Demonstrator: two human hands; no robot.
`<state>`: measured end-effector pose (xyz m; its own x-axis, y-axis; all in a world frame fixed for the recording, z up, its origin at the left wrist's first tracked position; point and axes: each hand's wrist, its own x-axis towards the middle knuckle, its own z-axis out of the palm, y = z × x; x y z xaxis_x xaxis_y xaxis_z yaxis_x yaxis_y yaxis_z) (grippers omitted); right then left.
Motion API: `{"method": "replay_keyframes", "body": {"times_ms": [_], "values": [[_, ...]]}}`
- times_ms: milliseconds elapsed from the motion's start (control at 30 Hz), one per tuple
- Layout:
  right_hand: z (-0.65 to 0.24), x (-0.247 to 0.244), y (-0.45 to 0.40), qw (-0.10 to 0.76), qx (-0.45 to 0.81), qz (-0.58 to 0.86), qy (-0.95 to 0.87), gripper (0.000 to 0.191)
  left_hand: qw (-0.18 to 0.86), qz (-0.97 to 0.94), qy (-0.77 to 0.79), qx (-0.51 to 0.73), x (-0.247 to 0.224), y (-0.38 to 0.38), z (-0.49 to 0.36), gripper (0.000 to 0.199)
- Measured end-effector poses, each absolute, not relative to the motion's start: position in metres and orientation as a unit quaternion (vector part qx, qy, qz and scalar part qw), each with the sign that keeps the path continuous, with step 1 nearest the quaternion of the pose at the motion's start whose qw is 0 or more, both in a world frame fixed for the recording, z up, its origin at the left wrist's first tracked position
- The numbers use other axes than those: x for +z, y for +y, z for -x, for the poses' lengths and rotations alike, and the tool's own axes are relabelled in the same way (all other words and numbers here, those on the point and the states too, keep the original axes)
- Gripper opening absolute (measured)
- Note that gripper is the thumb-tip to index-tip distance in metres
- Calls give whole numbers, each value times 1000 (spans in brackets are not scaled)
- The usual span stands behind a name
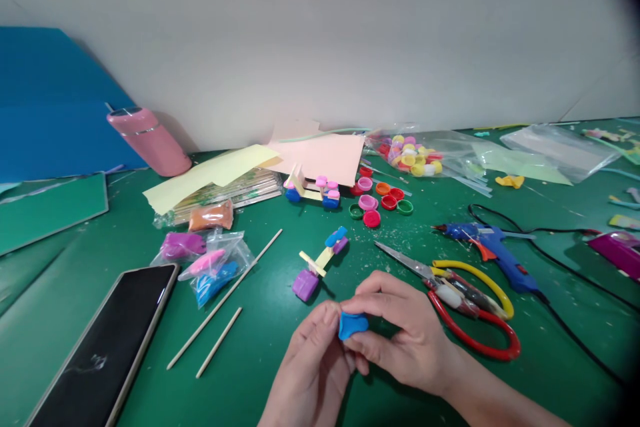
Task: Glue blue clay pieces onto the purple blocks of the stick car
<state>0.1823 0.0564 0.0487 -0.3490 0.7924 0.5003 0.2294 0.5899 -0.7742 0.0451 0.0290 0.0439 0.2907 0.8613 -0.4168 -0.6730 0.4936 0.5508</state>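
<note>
A small lump of blue modelling clay [353,325] is pinched between my two hands over the front of the table. My left hand [315,347] presses its left side with thumb and fingertips. On the other side, the thumb and forefinger of my right hand [400,327] grip the same lump. Just beyond my hands stands a small model [324,259] of pale sticks with purple and blue clay blocks. Farther back is a similar model [313,192] with blue and pink clay pieces.
Scissors [450,287] and a blue glue gun [493,247] with its cord lie to the right. Left are a phone [100,353], wooden sticks [225,300] and bagged clay [215,273]. Bottle caps [370,203], paper [320,157] and a pink bottle [150,140] stand farther back.
</note>
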Motion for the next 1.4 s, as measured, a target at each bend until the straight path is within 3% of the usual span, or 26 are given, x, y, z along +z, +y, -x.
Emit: {"method": "replay_keyframes", "body": {"times_ms": [667,1400], "values": [[-180,48,55,480,259,350,-762,20,788,-166,359,472,48,27,-46,22],[-180,48,55,478,262,336,-767,21,787,-131,338,499,49,27,-47,11]]}}
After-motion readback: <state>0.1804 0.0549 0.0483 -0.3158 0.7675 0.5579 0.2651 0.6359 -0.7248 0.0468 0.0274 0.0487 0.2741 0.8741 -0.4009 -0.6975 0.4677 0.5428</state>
